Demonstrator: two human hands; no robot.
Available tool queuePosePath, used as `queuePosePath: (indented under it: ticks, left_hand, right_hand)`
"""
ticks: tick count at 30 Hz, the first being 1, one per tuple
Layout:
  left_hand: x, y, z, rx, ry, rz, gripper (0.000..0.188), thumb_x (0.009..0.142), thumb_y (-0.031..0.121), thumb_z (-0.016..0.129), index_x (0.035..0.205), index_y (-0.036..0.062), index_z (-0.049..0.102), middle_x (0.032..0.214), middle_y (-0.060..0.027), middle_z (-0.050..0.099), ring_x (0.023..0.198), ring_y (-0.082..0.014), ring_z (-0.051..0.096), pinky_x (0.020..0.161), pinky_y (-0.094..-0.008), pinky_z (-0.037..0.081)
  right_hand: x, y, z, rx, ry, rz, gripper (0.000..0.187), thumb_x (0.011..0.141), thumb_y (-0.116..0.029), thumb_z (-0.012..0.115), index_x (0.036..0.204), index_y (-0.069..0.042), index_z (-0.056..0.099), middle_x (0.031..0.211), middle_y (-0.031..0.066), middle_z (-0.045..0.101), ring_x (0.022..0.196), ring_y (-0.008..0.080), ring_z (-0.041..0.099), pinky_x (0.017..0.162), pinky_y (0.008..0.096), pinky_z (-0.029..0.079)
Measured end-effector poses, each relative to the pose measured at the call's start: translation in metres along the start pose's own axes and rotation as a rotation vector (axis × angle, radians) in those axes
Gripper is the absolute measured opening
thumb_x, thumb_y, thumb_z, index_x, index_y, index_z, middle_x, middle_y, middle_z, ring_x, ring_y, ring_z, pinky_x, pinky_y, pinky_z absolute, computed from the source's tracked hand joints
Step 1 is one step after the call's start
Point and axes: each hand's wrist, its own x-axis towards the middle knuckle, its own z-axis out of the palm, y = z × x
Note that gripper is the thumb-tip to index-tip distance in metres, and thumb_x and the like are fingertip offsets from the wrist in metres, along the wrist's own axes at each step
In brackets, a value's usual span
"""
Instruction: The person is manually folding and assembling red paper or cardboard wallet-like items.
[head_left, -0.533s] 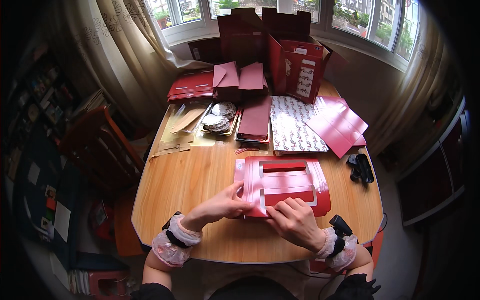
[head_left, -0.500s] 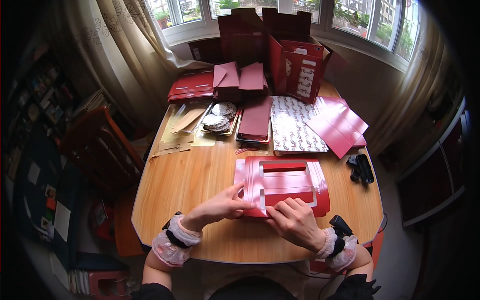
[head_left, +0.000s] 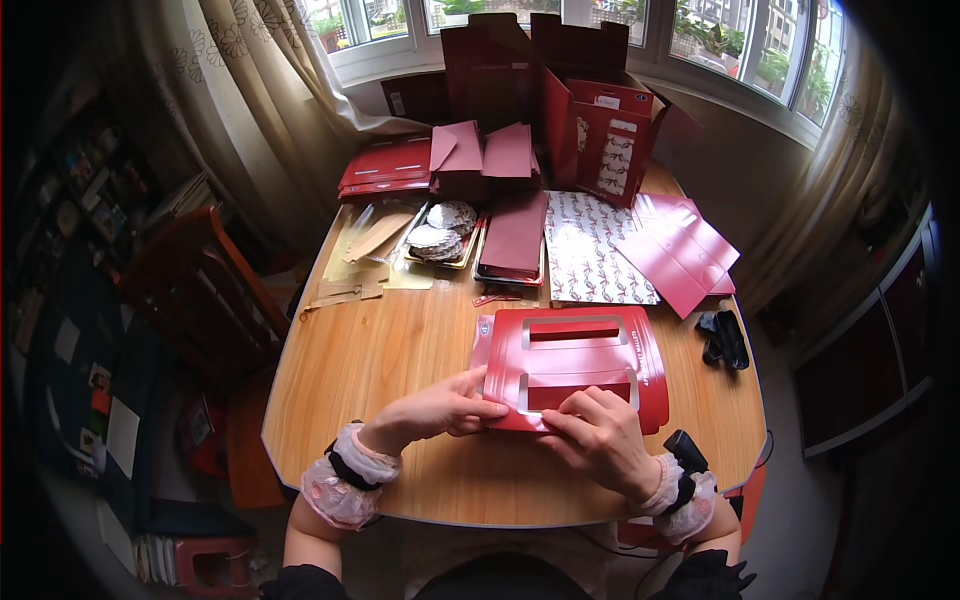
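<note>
A glossy red cardboard box blank [head_left: 575,358] with two window cut-outs lies near the front middle of the table. My left hand [head_left: 440,408] holds its near left corner, thumb on top and fingers partly beneath. On the near edge, beside the lower window, my right hand [head_left: 607,438] pinches the cardboard with bent fingers. Dark red shows through both windows. Another pinkish-red cardboard piece [head_left: 481,342] sticks out from under the blank on its left side. Pale ruffled cuffs with black straps sit round both wrists.
Across the back stand red card stacks [head_left: 385,165], pink envelopes [head_left: 507,150], scalloped round cards [head_left: 436,241] in a tray, dark red cards [head_left: 514,235], patterned sheets [head_left: 597,250], pink folded sheets [head_left: 680,250] and an open red box [head_left: 600,130]. Black straps [head_left: 722,340] lie at the right edge.
The blank has shifted slightly to the right, with its right side a little lower. My right hand has slid slightly right along the near edge; my left hand keeps its corner.
</note>
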Motion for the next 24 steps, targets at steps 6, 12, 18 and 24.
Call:
queuePosePath:
  ticks: [6, 12, 18, 24]
  left_hand:
    - [-0.013, 0.013, -0.001, -0.09, 0.02, 0.044, 0.073, 0.104, 0.02, 0.066, 0.162, 0.0112, 0.022, 0.074, 0.0054, 0.057, 0.053, -0.0019, 0.04, 0.046, -0.0184, 0.027]
    - [-0.024, 0.021, 0.006, 0.431, 0.415, 0.378, 0.074, 0.1, 0.018, 0.073, 0.159, 0.0035, 0.03, 0.086, -0.0038, 0.071, 0.06, -0.0022, 0.053, 0.051, -0.0184, 0.038]
    - [-0.024, 0.008, 0.069, 1.559, 0.299, 0.831, 0.07, 0.084, 0.02, 0.081, 0.146, 0.0057, 0.053, 0.098, -0.0066, 0.066, 0.084, -0.0219, 0.068, 0.067, -0.034, 0.058]
    - [-0.01, -0.012, 0.071, 1.711, 0.422, 0.877, 0.059, 0.088, 0.009, 0.066, 0.146, 0.0065, 0.058, 0.086, -0.0021, 0.06, 0.076, -0.0154, 0.063, 0.06, -0.0295, 0.055]
  right_hand:
    - [0.0, -0.001, 0.002, -0.095, 0.011, -0.051, 0.026, 0.081, -0.02, 0.083, 0.101, -0.005, 0.074, 0.087, 0.0024, 0.062, 0.079, 0.0195, 0.061, 0.065, 0.034, 0.048]
    - [-0.001, -0.002, 0.002, -0.175, 0.011, -0.085, 0.025, 0.083, -0.02, 0.081, 0.099, -0.003, 0.073, 0.084, 0.003, 0.061, 0.077, 0.0195, 0.061, 0.065, 0.033, 0.049]
    - [-0.001, -0.001, 0.009, -0.185, 0.021, -0.12, 0.021, 0.084, -0.021, 0.08, 0.093, -0.004, 0.071, 0.083, 0.0032, 0.059, 0.077, 0.0191, 0.06, 0.065, 0.0328, 0.05]
    - [-0.003, 0.0, 0.008, -0.203, 0.021, -0.118, 0.019, 0.083, -0.021, 0.08, 0.083, -0.006, 0.068, 0.079, 0.0036, 0.057, 0.072, 0.0194, 0.059, 0.061, 0.0337, 0.049]
